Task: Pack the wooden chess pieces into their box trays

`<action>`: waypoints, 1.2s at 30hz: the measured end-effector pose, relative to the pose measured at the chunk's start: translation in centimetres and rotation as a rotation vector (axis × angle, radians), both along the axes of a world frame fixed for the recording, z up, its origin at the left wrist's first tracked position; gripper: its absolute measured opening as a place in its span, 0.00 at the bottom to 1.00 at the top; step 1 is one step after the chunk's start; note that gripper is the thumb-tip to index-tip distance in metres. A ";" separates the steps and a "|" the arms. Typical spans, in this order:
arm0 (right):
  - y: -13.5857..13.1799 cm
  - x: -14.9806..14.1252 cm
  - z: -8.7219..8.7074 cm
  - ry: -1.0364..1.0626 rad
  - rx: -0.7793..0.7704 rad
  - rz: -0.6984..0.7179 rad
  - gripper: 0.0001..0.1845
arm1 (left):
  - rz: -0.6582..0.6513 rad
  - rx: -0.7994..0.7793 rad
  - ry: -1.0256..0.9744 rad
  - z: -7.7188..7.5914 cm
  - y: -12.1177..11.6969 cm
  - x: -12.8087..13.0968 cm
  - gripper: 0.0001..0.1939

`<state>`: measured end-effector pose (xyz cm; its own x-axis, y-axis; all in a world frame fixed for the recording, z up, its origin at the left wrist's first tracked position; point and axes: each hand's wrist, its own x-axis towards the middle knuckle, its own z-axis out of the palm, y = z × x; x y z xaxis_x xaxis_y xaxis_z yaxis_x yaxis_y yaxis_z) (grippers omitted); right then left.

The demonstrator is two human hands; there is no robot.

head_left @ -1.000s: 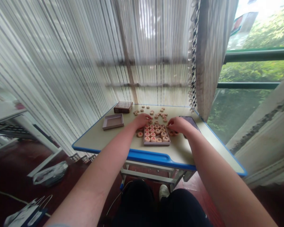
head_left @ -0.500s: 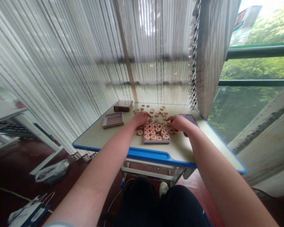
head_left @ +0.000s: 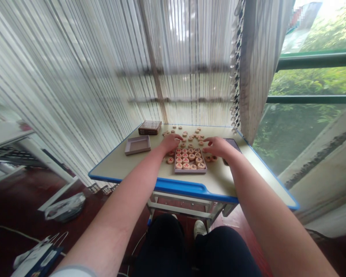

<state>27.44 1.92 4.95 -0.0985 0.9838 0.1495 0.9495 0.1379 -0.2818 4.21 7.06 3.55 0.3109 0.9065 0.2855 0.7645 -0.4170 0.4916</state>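
A shallow box (head_left: 190, 171) sits near the front of the table, filled with rows of round wooden Chinese chess pieces (head_left: 185, 155) bearing red and black characters. My left hand (head_left: 169, 142) hovers just behind the box's left corner, fingers stretched towards loose pieces; I see nothing held in it. Across from it, my right hand (head_left: 215, 146) is beyond the right corner with its fingers apart, near a loose piece (head_left: 201, 143). One red-marked piece (head_left: 170, 160) lies left of the box, and a few others (head_left: 210, 158) lie under my right wrist.
Several loose pieces (head_left: 191, 137) are scattered over the back of the table (head_left: 115, 165). An empty box lid or tray (head_left: 137, 145) and a brown box (head_left: 150, 127) stand at the left. A dark flat device (head_left: 232, 144) lies partly behind my right forearm. Curtains hang behind.
Around the box's right back corner, my right hand has lifted slightly away and its fingers have spread. My left hand has shifted a little, its fingers reaching further out. The view has tilted slightly.
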 end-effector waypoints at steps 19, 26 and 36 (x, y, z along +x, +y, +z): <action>-0.8 -0.3 0.7 -0.073 -0.011 0.008 0.14 | 0.046 0.203 0.025 -0.3 0.5 -0.3 0.13; -4.1 -2.3 3.1 0.064 0.015 0.301 0.16 | 0.048 0.209 0.043 -0.3 0.6 -0.2 0.13; -4.9 -3.8 2.7 -0.094 -0.117 0.412 0.13 | 0.046 0.207 0.078 0.0 0.5 -0.1 0.13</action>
<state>23.63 -2.93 7.61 -0.4939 0.8695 0.0108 0.8444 0.4825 -0.2330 4.09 7.56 3.56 0.2994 0.8448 0.4434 0.8173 -0.4669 0.3377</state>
